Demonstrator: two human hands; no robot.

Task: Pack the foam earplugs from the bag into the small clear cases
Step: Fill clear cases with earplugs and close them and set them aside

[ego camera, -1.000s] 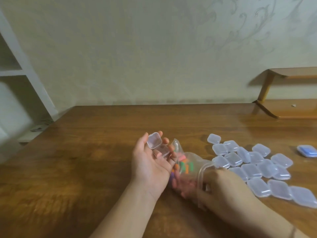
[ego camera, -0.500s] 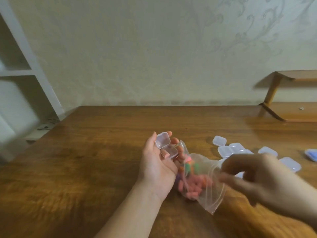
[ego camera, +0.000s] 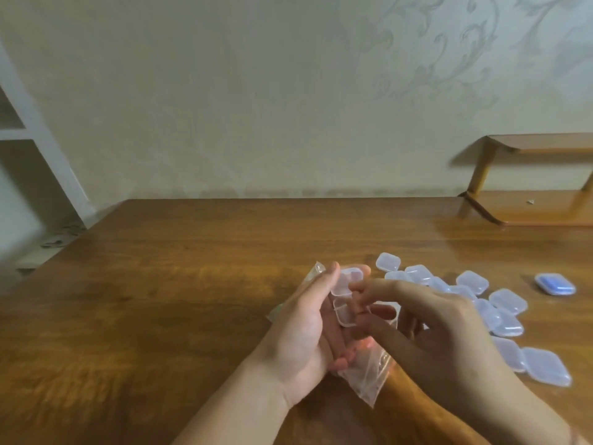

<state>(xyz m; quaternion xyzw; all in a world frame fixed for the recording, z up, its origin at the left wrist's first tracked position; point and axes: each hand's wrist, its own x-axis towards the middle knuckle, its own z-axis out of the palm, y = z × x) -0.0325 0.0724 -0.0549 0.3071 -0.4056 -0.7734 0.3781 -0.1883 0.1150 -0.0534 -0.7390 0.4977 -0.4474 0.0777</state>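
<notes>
The left hand (ego camera: 301, 332) is gripping an open clear case (ego camera: 345, 298) and the bag (ego camera: 364, 370); the right hand (ego camera: 426, 329) is pinching something at the case.

No readable text, labels, brands or numbers anywhere in view.

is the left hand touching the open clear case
Touching. The head view shows the left hand cradling the open clear case, with fingertips behind its raised lid and its base lying on the fingers.
</notes>
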